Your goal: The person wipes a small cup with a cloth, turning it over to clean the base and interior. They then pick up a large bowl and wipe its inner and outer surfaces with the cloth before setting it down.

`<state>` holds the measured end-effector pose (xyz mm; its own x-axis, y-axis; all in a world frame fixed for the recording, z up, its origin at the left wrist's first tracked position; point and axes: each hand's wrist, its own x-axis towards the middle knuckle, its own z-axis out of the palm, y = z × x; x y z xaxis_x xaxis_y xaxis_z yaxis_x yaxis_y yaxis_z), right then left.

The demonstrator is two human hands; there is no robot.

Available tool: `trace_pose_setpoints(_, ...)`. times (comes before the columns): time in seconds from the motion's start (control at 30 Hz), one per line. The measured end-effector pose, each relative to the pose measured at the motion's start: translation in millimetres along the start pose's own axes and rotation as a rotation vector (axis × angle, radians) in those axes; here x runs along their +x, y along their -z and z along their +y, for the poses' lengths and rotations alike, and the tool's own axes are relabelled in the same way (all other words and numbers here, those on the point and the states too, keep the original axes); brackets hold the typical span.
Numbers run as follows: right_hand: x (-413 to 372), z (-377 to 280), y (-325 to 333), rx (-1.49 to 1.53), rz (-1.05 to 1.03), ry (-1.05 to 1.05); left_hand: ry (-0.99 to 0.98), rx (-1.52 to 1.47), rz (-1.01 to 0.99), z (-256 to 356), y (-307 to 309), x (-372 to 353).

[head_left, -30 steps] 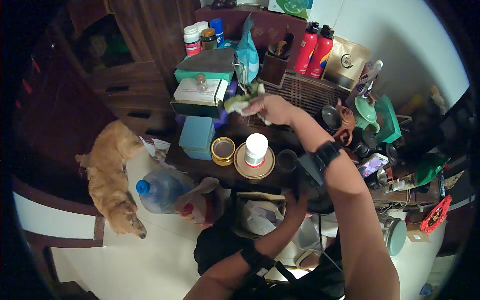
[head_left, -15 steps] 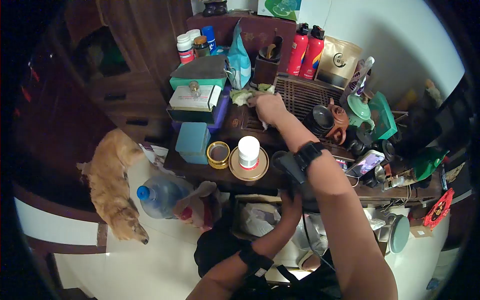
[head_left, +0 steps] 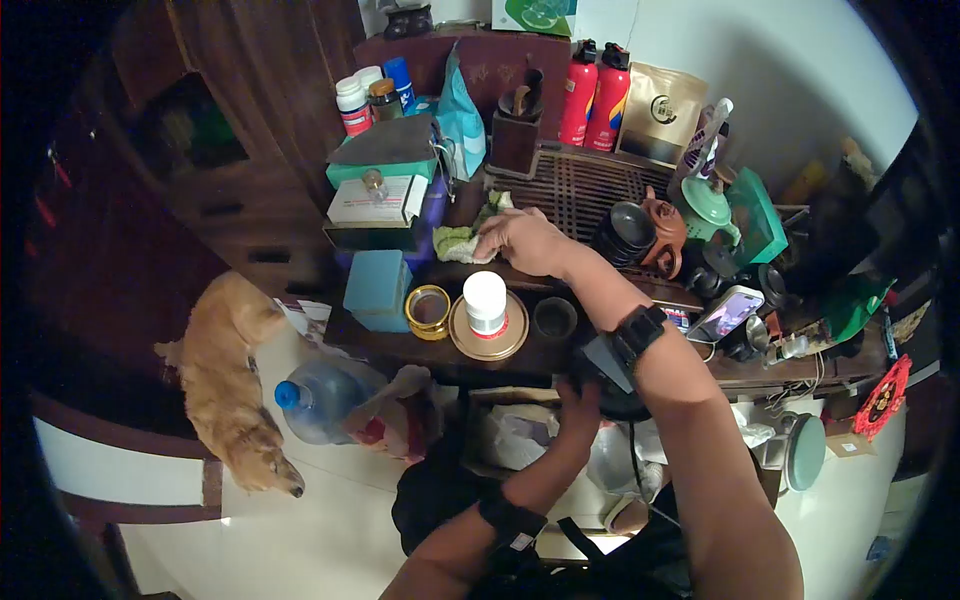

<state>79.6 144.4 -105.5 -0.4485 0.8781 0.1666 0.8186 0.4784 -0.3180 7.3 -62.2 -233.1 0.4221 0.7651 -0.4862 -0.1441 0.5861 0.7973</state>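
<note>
My right hand (head_left: pixel 527 243) is closed on a green and white cloth (head_left: pixel 462 245), pressed on the dark wooden table (head_left: pixel 380 347) beside the slatted tea tray (head_left: pixel 570 190). My left hand (head_left: pixel 580 412) is lower down at the table's front edge, under a dark device with a cable (head_left: pixel 608 368); whether its fingers grip that device is unclear. Between the hands are a small black cup (head_left: pixel 555 318) and a white bottle (head_left: pixel 486 300) standing on a round gold lid (head_left: pixel 500 345).
A blue box (head_left: pixel 377 290) and a gold-rimmed jar (head_left: pixel 428 308) stand left of the bottle. Black bowls (head_left: pixel 627 232), a clay teapot (head_left: pixel 664 236) and a phone (head_left: pixel 728 313) are at the right. A dog (head_left: pixel 228 385) lies on the floor beside a water jug (head_left: pixel 325 400).
My right hand and the cloth have moved toward me and slightly left. The black cup now shows beside the gold lid. The whole view has shifted slightly.
</note>
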Motion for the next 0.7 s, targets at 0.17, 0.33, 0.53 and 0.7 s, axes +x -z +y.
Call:
trace_pose_setpoints(0.17,19,8,-10,-0.315,0.12,-0.204,-0.026,-0.161,0.034,13,-6,-15)
trace_pose_setpoints(0.33,44,21,-2,-0.407,0.008,-0.335,-0.031,-0.138,-0.153,-28,9,23)
trace_pose_setpoints(0.53,22,14,8,-0.376,-0.101,-0.682,0.053,-0.068,0.078,-35,6,26)
trace_pose_setpoints(0.7,17,-16,5,-0.291,0.016,-0.934,0.163,-0.31,-0.089,-49,12,45)
